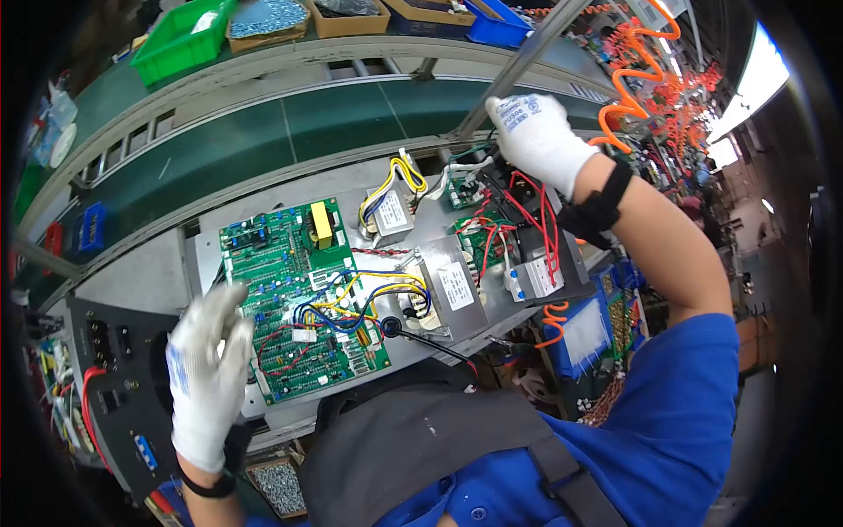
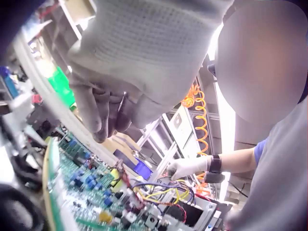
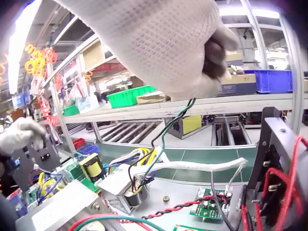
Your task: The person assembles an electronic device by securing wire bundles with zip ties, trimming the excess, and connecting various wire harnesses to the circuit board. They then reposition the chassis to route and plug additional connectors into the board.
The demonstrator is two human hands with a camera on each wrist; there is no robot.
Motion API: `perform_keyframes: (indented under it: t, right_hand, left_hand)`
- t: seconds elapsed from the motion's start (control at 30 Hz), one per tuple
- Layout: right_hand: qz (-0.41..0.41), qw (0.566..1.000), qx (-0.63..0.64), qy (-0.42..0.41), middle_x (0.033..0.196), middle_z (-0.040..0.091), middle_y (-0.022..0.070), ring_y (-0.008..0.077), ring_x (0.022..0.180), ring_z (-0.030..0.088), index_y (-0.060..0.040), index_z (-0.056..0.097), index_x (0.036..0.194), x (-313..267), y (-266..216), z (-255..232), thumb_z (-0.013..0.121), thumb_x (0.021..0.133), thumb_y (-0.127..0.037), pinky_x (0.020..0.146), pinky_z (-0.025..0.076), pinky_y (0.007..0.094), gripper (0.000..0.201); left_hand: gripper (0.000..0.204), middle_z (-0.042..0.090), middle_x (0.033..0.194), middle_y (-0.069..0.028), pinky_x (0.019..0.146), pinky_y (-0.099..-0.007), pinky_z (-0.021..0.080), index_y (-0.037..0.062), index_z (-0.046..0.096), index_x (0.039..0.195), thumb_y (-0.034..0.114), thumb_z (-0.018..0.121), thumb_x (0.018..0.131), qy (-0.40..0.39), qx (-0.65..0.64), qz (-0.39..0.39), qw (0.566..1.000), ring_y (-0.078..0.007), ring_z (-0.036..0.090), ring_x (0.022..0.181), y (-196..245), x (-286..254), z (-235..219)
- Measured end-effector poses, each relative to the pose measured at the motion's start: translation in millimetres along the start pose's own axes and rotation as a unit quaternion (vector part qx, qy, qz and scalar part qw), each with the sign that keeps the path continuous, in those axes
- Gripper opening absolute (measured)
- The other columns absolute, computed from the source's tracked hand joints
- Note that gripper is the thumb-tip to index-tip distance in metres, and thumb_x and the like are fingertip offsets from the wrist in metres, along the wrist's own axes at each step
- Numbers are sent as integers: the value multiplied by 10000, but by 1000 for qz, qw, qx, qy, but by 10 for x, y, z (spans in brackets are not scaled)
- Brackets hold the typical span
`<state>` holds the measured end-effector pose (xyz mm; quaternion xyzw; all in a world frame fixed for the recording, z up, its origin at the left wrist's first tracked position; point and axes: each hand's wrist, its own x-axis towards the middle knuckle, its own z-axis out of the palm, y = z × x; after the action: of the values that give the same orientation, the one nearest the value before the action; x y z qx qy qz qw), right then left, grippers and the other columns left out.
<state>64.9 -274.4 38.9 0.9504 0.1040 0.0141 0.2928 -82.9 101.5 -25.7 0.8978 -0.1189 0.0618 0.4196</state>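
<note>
My right hand (image 1: 540, 132), in a white glove, is raised over the far right of a metal chassis plate (image 1: 386, 351). In the right wrist view its curled fingers grip thin green and black wires (image 3: 166, 130), which run down to a transformer (image 3: 137, 195). My gloved left hand (image 1: 206, 378) is at the left edge of a large green circuit board (image 1: 281, 373), fingers loosely extended. Blue and yellow wires (image 1: 360, 312) cross that board. Beyond them is a labelled transformer (image 1: 389, 221) with yellow leads. Small green boards (image 1: 479, 241) and red wires (image 1: 549, 228) fill the plate's right part.
A black panel (image 1: 114, 386) with sockets stands at the left. Behind the chassis runs a green conveyor (image 1: 334, 119), with a shelf above carrying a green bin (image 1: 180, 44) and a blue bin (image 1: 499, 25). A metal post (image 1: 518, 66) and orange coiled hoses (image 1: 623, 88) are near my right hand.
</note>
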Motion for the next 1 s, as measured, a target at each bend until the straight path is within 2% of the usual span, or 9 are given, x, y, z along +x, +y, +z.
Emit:
perform_keyframes:
  t: [0.07,0.13,0.2,0.3,0.53,0.6,0.77,0.83,1.0]
  right_hand:
    - [4,989,120,-89,773,695,155,282,733,695,-29,654,908,-49,2,184,630,762,-131,615,542,391,180]
    - [61,856,416,-300,766,684,179,266,713,687,0,657,829,-270,-135,1,669,740,-183,633,541,386,204]
    - [84,815,471,-327,741,659,185,261,710,675,16,648,838,-437,-275,47,704,724,-220,657,529,385,269]
    - [11,915,317,-249,722,640,187,274,718,669,13,642,885,-640,-374,421,674,751,-221,668,505,387,271]
    - [191,797,526,-230,709,623,201,304,708,653,34,643,796,-744,-502,550,652,742,-256,643,490,370,295]
    - [216,789,525,-234,732,632,200,304,720,655,32,648,830,-740,-531,599,654,746,-261,651,493,371,305]
    - [247,777,533,-226,750,648,179,291,721,661,22,642,943,-777,-544,668,649,770,-276,668,501,378,345]
    - [260,767,535,-241,743,647,175,286,716,663,21,640,928,-767,-551,623,644,780,-279,663,502,379,334]
    - [298,746,535,-263,711,641,162,276,682,661,19,630,865,-758,-588,613,619,813,-295,657,508,382,319]
  left_hand:
    - [268,634,941,-178,711,-367,494,-29,615,1095,-18,592,828,-1,-6,19,1000,-296,618,787,-266,-225,31]
    - [260,643,1004,-171,800,-366,489,-25,624,1085,3,595,828,-40,-70,-83,993,-309,624,875,-477,-434,107]
    - [261,643,1020,-169,874,-391,465,-21,629,1075,8,589,818,-14,-14,2,1000,-316,609,955,-685,-534,255]
    - [259,639,1033,-170,903,-421,447,-16,636,1058,-3,575,807,-13,-100,-49,994,-334,593,986,-811,-571,337]
    - [298,662,1156,-140,982,-403,424,34,640,1186,115,622,900,-153,-49,-106,981,-279,603,1066,-865,-400,280]
    - [176,638,924,-138,818,-325,466,-54,646,960,-41,543,818,-50,-58,-87,993,-235,605,890,-914,-405,420]
    - [324,649,1210,-131,1022,-397,402,42,632,1214,122,637,900,-149,14,-140,979,-278,584,1127,-886,-434,351]
    - [155,633,925,-140,806,-328,466,-53,644,966,-33,554,842,-17,-40,-63,997,-234,600,876,-925,-456,501]
    - [205,618,912,-153,821,-370,469,-40,649,977,-58,550,799,-23,-25,-77,996,-285,590,886,-830,-421,503]
